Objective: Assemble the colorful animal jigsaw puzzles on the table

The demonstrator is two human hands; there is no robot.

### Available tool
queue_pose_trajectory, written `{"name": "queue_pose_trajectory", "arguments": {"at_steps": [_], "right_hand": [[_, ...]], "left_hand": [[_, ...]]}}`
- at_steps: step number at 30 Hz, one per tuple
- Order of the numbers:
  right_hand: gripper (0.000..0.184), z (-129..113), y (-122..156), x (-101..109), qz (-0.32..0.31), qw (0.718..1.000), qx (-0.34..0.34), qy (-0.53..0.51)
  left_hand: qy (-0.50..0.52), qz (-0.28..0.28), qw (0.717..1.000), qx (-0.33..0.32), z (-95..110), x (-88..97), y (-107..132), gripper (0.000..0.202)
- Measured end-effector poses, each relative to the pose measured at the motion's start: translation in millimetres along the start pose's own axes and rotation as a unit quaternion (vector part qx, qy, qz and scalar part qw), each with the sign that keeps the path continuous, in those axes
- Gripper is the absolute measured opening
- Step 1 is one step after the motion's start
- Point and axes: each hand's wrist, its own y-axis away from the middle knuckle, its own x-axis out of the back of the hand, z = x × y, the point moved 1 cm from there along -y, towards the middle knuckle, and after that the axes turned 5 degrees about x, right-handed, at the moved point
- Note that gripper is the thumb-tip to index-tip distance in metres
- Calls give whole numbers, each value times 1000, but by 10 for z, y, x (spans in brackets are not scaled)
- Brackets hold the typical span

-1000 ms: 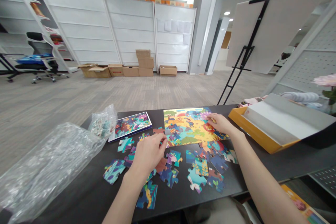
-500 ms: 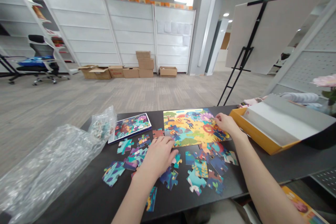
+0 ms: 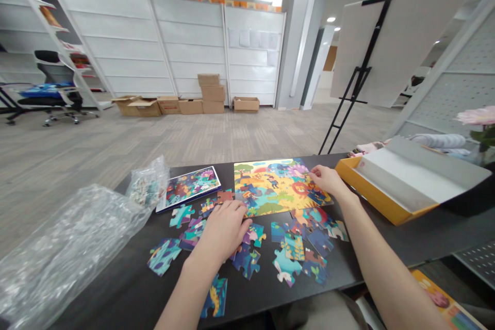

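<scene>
A colourful animal puzzle board (image 3: 280, 185) lies on the black table. My right hand (image 3: 327, 179) is closed at its right edge, thumb and fingers pinching there. Palm down, my left hand (image 3: 228, 224) rests at the board's lower left corner, with the thumb held apart and the fingers reaching forward. Part of the corner and some loose pieces are hidden beneath it. Loose jigsaw pieces lie left of that hand, such as a teal piece (image 3: 164, 255). Several more lie below the board, among them a light teal piece (image 3: 286, 266) and a dark blue one (image 3: 247, 260).
Left of the board lies a picture box lid or card (image 3: 193, 185), beside a clear plastic bag (image 3: 149, 188) with pieces inside. Crumpled clear wrap (image 3: 73, 242) covers the left side. An open yellow box (image 3: 386, 196) stands to the right. A puzzle piece (image 3: 216, 296) lies near the front edge.
The board has slid slightly left along with my right hand. My left hand has shifted left, uncovering more of the loose pieces to its right. The view has moved a little too.
</scene>
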Motion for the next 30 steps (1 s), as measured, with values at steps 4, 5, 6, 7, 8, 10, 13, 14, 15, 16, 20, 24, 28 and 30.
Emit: {"name": "queue_pose_trajectory", "arguments": {"at_steps": [4, 5, 6, 7, 8, 10, 13, 14, 15, 16, 20, 24, 28, 30], "right_hand": [[20, -13, -5, -13, 0, 1000, 6, -12], [20, -19, -5, -12, 0, 1000, 7, -13], [20, -27, -4, -9, -1, 1000, 8, -14], [20, -38, -2, -4, -1, 1000, 8, -14], [20, -49, 0, 3, -2, 1000, 7, -14], [19, -69, 5, 25, -5, 1000, 3, -12], [20, -74, 22, 89, -9, 1000, -6, -7], [21, -67, 32, 120, -11, 1000, -10, -5], [22, -57, 45, 155, -13, 1000, -14, -2], [24, -47, 60, 193, -17, 1000, -17, -1], [33, -40, 145, 343, -93, 996, -11, -12], [41, -109, 224, 406, -200, 979, 7, -37], [44, -156, 239, 349, -222, 975, 12, -14], [45, -151, 229, 311, -202, 979, 13, -24]], "left_hand": [[-6, 1, 1000, 8, -16, 14, 3, 21], [-8, 1, 1000, 9, -22, 14, 1, 20], [-10, 2, 1000, 9, -30, 12, -1, 19], [-11, 4, 1000, 8, -40, 9, -4, 19], [-11, 6, 1000, 8, -49, 4, -7, 18], [-12, 7, 1000, 9, -68, -8, -12, 18], [-15, 8, 1000, 9, -82, -19, -20, 17], [-16, 9, 1000, 7, -83, -18, -22, 17], [-16, 10, 1000, 5, -82, -16, -23, 17], [-15, 10, 1000, 4, -80, -13, -24, 17], [-13, 11, 1000, 3, -72, -3, -20, 18], [-2, 24, 1000, 3, -71, 1, -6, 20], [6, 26, 1000, 11, -76, 6, 4, 19], [8, 31, 999, 13, -78, 6, 5, 18]]}}
